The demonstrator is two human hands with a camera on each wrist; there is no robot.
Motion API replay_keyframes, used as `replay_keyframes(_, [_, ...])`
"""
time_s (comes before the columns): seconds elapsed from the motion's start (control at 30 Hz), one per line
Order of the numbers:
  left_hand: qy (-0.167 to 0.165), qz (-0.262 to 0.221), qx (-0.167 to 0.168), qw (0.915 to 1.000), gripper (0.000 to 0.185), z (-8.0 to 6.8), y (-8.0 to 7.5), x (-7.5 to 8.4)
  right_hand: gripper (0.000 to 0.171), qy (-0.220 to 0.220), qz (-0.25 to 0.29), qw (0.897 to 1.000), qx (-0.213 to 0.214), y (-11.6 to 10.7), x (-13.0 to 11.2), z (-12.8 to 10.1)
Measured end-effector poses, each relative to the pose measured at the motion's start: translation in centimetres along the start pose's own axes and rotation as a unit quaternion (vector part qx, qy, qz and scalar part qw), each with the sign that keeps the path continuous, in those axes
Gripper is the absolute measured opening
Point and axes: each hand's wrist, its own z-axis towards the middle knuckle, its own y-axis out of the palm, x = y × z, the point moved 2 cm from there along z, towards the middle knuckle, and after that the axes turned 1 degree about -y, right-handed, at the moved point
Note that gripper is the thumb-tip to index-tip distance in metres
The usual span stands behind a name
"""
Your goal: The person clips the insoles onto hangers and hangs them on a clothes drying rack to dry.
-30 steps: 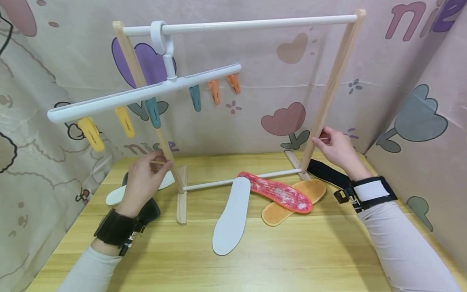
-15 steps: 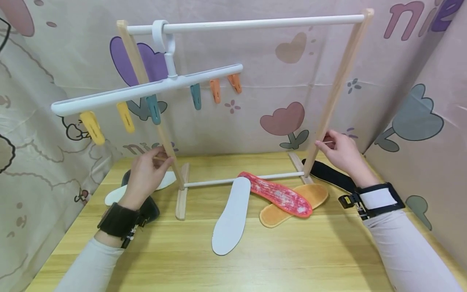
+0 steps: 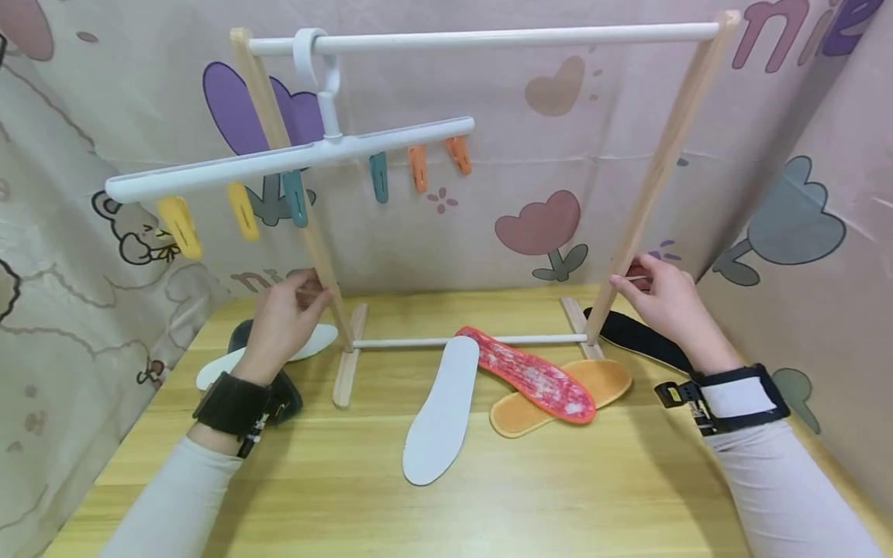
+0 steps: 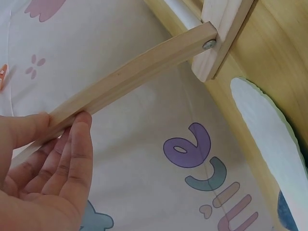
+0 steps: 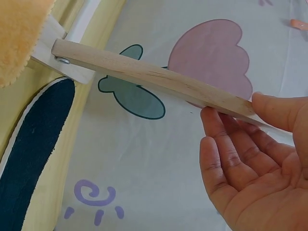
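Observation:
A small drying rack with wooden posts and a white top bar [image 3: 516, 37] stands on the table. My left hand [image 3: 287, 322] pinches its left post [image 3: 324, 263] low down, thumb on one side and fingertips on the other, as the left wrist view shows. On the right post [image 3: 652, 186] my right hand [image 3: 666, 298] has a like pinch, between thumb [image 5: 279, 110] and fingertips. From the top bar, near its left end, hangs a white clip hanger [image 3: 230, 164] with yellow [image 3: 180, 225], teal [image 3: 294, 199] and orange [image 3: 418, 168] clips, nothing held in them.
A white insole [image 3: 441, 415] and a red one [image 3: 530, 376] cross the rack's lower bar [image 3: 401, 342]. The red lies over an orange insole [image 3: 519, 415]. A black insole [image 3: 638, 337] is behind my right hand, another white one [image 3: 219, 368] behind my left. A patterned curtain [image 3: 432, 240] backs the table.
Both hands have turned the rack slightly: its left foot went back, its right foot came forward and rightward. The hanger moved along with it, and the red and orange insoles shifted slightly forward.

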Motion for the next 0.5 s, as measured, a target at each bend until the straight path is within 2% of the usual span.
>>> replay_keyframes(0.5, [-0.004, -0.004, -0.011, 0.9999, 0.028, 0.27, -0.04, -0.08, 0.04, 0.018, -0.003, 1.0, -0.002, 0.07, -0.57, -0.23])
